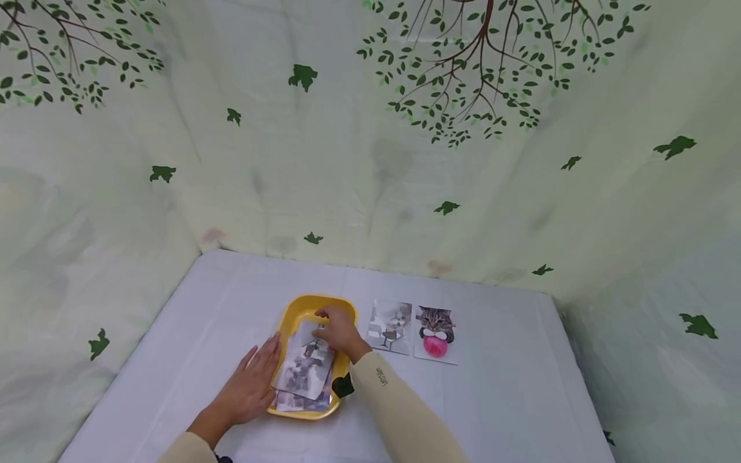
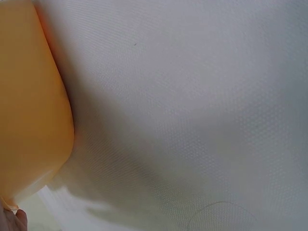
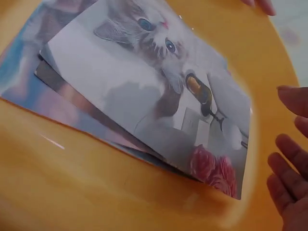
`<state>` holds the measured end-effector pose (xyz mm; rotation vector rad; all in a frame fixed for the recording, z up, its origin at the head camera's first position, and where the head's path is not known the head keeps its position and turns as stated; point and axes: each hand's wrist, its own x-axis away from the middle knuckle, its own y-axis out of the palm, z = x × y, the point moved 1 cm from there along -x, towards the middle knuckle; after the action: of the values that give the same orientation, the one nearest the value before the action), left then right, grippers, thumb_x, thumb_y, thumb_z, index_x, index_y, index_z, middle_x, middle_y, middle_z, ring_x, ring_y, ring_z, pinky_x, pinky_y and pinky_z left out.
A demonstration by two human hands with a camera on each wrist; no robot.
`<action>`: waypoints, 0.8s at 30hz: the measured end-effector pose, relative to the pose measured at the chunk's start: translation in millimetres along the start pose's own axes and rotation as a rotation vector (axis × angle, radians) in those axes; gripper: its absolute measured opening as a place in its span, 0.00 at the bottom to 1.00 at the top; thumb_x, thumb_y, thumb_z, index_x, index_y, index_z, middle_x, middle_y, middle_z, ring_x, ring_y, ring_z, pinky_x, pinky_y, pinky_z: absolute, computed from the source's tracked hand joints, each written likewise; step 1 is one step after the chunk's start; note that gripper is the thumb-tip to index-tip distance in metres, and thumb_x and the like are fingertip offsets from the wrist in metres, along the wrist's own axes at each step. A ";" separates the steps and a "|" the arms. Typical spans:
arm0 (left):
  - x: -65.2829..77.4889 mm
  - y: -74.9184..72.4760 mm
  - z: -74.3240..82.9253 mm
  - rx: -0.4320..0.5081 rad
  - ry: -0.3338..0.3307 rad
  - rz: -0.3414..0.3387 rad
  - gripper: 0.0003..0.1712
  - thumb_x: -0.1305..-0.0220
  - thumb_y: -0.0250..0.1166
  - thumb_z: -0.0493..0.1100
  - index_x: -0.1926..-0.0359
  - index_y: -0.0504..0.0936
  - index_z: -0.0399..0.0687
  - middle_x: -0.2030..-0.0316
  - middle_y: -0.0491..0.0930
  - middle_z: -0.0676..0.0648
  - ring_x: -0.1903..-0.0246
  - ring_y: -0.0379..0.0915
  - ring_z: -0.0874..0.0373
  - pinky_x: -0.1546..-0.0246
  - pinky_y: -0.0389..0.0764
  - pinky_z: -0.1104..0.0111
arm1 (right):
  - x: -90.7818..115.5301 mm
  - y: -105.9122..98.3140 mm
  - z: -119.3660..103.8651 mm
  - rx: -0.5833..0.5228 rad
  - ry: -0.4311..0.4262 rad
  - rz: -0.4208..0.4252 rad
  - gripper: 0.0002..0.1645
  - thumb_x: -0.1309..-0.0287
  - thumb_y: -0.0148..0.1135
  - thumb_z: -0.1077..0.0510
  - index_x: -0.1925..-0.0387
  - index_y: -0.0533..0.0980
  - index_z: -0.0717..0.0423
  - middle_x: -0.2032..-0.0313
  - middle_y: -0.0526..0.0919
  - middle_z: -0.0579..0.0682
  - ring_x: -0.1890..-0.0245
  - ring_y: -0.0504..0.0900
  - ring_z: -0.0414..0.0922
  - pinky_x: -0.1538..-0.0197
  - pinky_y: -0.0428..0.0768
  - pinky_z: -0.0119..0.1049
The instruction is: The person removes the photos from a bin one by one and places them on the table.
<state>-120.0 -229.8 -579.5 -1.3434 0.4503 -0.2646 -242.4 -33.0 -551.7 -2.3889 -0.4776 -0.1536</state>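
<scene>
A yellow tray holds a small stack of printed picture cards. The top card shows a kitten and pink roses; other cards stick out beneath it. Along the tray's left side lies my left hand, fingers straight against the rim. My right hand is over the tray's far part, beside the top card. In the right wrist view its fingers are loosely bent and apart from the card, with nothing held. The left wrist view shows mainly the tray's outer wall.
Right of the tray, two cards lie side by side on the white table: a pale picture card and a cat card with a pink ball. A leaf-patterned curtain borders the table's back and sides.
</scene>
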 end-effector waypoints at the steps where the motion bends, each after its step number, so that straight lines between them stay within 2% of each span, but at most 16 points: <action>1: -0.2 -0.8 0.3 0.005 -0.009 -0.015 0.45 0.47 0.60 0.44 0.31 0.56 0.28 0.26 0.45 0.40 0.28 0.43 0.48 0.31 0.47 0.53 | -1.0 1.5 -1.5 0.008 0.013 -0.005 0.25 0.47 0.70 0.57 0.45 0.77 0.51 0.46 0.78 0.48 0.51 0.76 0.45 0.41 0.74 0.40; 5: -0.6 -2.1 0.5 0.020 -0.031 -0.053 0.44 0.46 0.58 0.44 0.31 0.56 0.28 0.25 0.43 0.41 0.28 0.41 0.48 0.29 0.40 0.57 | -5.5 6.9 -2.9 0.044 0.043 -0.032 0.28 0.48 0.71 0.56 0.44 0.76 0.53 0.48 0.79 0.49 0.57 0.75 0.44 0.44 0.77 0.38; 12: -0.1 -2.0 -0.5 0.014 -0.009 -0.009 0.44 0.48 0.60 0.43 0.32 0.58 0.26 0.27 0.47 0.38 0.29 0.44 0.46 0.31 0.46 0.54 | -10.3 12.4 0.3 0.134 0.054 -0.084 0.31 0.48 0.71 0.55 0.42 0.74 0.53 0.50 0.80 0.49 0.54 0.76 0.44 0.42 0.75 0.40; 14: 0.1 -1.5 -0.8 0.016 -0.015 -0.022 0.44 0.47 0.59 0.43 0.31 0.58 0.27 0.26 0.46 0.38 0.28 0.42 0.47 0.30 0.43 0.55 | -10.4 12.8 0.7 0.153 0.058 -0.083 0.30 0.48 0.70 0.54 0.42 0.74 0.53 0.50 0.80 0.48 0.55 0.76 0.44 0.42 0.74 0.40; 20: 0.6 0.9 -2.5 0.012 0.000 -0.001 0.44 0.48 0.59 0.43 0.32 0.58 0.27 0.26 0.45 0.40 0.27 0.39 0.50 0.29 0.29 0.64 | -8.4 13.5 0.4 0.169 0.011 -0.053 0.27 0.47 0.70 0.54 0.45 0.77 0.55 0.55 0.82 0.46 0.56 0.77 0.44 0.42 0.73 0.40; 24: 0.7 1.0 -2.6 0.002 0.006 0.002 0.45 0.49 0.61 0.43 0.32 0.58 0.27 0.26 0.45 0.40 0.28 0.40 0.50 0.29 0.31 0.62 | -4.6 16.7 1.1 0.158 -0.019 -0.053 0.24 0.46 0.68 0.54 0.47 0.78 0.54 0.59 0.83 0.44 0.58 0.77 0.43 0.42 0.70 0.40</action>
<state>-120.7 -232.2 -581.0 -1.3402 0.4567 -0.2672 -240.4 -45.2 -563.8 -2.2264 -0.5417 -0.1126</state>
